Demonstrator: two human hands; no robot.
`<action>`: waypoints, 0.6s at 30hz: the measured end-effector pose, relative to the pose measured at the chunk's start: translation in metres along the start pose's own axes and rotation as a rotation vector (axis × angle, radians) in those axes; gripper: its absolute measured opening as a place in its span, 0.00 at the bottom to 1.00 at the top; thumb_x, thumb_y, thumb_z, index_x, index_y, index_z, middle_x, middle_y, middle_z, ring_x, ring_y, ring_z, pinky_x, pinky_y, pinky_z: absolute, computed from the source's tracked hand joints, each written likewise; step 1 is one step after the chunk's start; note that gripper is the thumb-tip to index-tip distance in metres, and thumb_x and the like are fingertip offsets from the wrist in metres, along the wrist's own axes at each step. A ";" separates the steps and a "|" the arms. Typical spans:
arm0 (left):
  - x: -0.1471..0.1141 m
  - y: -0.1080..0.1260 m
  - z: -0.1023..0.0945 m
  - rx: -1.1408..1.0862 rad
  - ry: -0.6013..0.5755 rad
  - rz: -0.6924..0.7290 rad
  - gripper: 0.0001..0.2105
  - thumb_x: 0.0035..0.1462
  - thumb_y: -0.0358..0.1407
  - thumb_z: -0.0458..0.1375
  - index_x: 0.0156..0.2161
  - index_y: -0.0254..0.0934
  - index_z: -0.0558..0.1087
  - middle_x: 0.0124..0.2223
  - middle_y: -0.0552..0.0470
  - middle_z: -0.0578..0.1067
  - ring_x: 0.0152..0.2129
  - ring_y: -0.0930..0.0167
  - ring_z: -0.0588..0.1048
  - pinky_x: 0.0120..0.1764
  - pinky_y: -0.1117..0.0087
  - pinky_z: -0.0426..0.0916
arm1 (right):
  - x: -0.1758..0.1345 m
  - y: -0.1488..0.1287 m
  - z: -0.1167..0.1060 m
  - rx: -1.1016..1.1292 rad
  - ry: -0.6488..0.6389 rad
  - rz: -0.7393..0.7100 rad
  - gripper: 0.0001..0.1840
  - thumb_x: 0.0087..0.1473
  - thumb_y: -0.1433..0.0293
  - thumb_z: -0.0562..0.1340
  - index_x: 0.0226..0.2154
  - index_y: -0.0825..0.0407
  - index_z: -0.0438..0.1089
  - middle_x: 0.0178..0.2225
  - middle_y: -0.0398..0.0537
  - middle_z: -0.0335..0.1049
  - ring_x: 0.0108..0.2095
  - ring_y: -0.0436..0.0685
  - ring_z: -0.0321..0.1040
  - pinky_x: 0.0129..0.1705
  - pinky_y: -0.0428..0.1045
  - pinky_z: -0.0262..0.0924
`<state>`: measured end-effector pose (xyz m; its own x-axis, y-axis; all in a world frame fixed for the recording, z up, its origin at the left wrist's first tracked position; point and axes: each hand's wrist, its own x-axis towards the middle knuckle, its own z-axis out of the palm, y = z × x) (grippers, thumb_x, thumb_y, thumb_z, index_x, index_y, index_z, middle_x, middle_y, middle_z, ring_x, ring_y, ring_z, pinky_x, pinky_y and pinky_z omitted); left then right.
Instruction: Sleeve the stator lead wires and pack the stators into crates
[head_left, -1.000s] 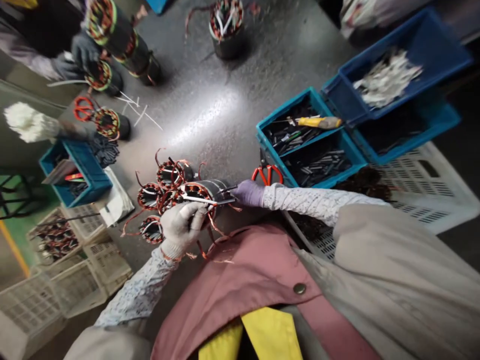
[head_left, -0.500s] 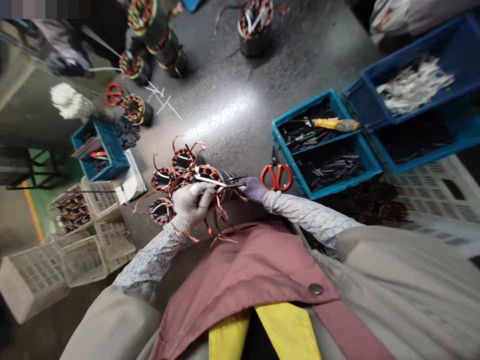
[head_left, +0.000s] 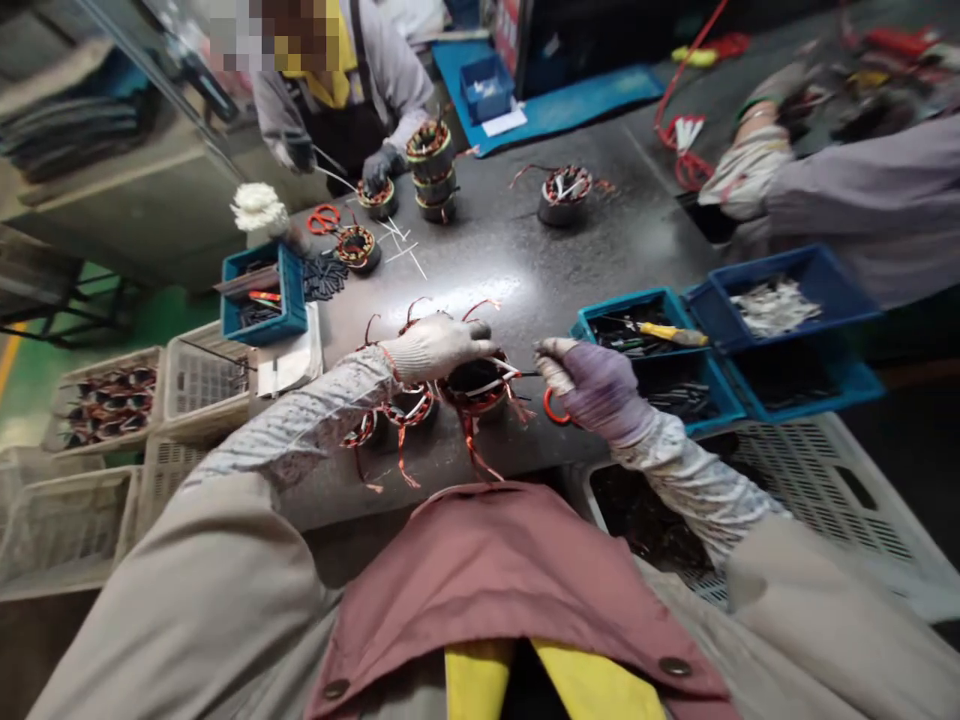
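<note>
My left hand (head_left: 442, 345), in a white knitted glove, reaches over a wound motor stator (head_left: 480, 402) with its fingers stretched out along the far rim. White sleeving (head_left: 491, 383) crosses the stator's opening, and copper leads hang from its near side. To the right, my right hand (head_left: 600, 385), in a purple glove, is closed in a pinch. A thin black tube (head_left: 530, 374) runs from its fingers toward the end of the white sleeving. Smaller wound stators (head_left: 409, 405) stand left of the large one, partly hidden by my left arm.
Red-handled scissors (head_left: 553, 408) lie partly behind my right hand. Blue bins (head_left: 727, 400) with black tubes and a yellow-handled tool stand at right. A co-worker (head_left: 390, 75) handles a stator across the table, near stacked stators (head_left: 433, 180). Another person's sleeve (head_left: 862, 210) is at right.
The view has tilted up. My left hand has gone from gripping at the white sleeving to lying over the stator's far side. My right hand has drawn away to the right.
</note>
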<state>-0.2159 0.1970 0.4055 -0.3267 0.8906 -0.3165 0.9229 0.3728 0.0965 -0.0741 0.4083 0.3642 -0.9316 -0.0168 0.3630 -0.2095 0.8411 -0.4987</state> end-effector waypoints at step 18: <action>-0.011 0.034 -0.010 -0.007 -0.102 -0.350 0.23 0.63 0.37 0.52 0.62 0.36 0.63 0.58 0.35 0.69 0.48 0.56 0.75 0.42 0.61 0.71 | 0.003 -0.037 0.012 -0.309 -0.478 -0.211 0.28 0.60 0.67 0.56 0.60 0.60 0.64 0.62 0.65 0.60 0.53 0.68 0.64 0.52 0.59 0.56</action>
<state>-0.1831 0.2020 0.4214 -0.6002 0.6781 -0.4242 0.7572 0.6525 -0.0282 -0.0730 0.3707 0.3738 -0.9247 -0.3807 -0.0002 -0.3746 0.9102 -0.1766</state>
